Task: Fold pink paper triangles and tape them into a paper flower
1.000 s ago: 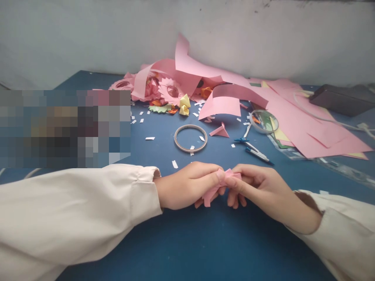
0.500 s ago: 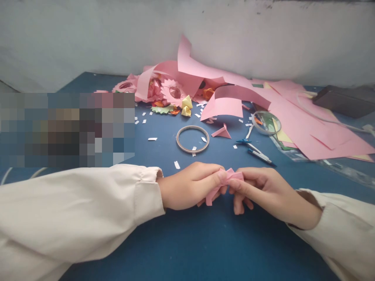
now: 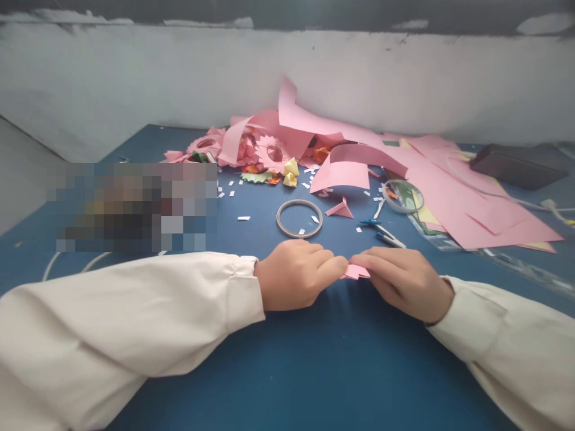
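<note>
A small folded piece of pink paper [image 3: 357,272] is pinched between my two hands over the blue table. My left hand [image 3: 300,273] has its fingers curled and grips the paper's left end, covering much of it. From the other side, my right hand [image 3: 402,278] holds the right end with fingers pressed together. Just beyond the hands lies a narrow tape ring [image 3: 278,224]. To its right sits another folded pink paper piece [image 3: 342,208].
Pink paper sheets [image 3: 458,197], curled strips and paper rosettes [image 3: 271,153] pile along the wall. A clear tape roll [image 3: 421,197], a pen [image 3: 390,240] and white paper scraps [image 3: 244,218] lie beyond my hands. A dark flat object [image 3: 516,166] sits at the far right.
My hands have turned over, knuckles upward, and my fingers now cover more of the pink paper. The right hand has moved slightly left. The view has tilted up a little.
</note>
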A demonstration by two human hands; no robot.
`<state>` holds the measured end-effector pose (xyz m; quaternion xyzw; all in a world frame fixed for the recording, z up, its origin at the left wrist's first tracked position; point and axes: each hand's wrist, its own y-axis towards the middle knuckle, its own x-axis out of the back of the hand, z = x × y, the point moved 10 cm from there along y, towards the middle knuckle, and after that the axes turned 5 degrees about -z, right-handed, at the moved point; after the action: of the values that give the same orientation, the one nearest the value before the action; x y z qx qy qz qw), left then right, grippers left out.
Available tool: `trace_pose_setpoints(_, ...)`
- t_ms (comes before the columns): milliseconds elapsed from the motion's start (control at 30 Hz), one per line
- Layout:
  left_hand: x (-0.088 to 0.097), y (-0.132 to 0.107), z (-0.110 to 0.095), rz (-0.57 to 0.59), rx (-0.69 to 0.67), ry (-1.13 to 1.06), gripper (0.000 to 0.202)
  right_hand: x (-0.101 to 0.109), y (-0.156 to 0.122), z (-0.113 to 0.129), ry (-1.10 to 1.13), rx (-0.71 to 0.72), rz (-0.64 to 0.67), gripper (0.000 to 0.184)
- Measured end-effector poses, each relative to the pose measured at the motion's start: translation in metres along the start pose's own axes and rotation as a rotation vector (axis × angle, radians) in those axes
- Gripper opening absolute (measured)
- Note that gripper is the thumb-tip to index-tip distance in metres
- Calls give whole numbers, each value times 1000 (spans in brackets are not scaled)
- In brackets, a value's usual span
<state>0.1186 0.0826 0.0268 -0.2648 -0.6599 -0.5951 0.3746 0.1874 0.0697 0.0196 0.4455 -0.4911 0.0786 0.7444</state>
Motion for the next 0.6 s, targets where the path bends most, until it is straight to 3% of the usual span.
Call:
trace_pose_setpoints(167,3,0,-11,-17,-138,226,21,1,0,6,-199,132,-11,21)
trace_pose_setpoints(267,1,0,-9,25,-128,186,47,-2,1,13,-305,191,17,21)
trace_pose_setpoints(367,1,1,2,56,-50,147,55,-6,1,14,-377,202,46,20)
trace_pose_setpoints(533,-7,2,44,193,245,316,26,-9,1,7,-390,156,54,26)
trace_pose_setpoints(600,-12,-1,55,252,302,357,19,-9,0,3,-384,130,49,28)
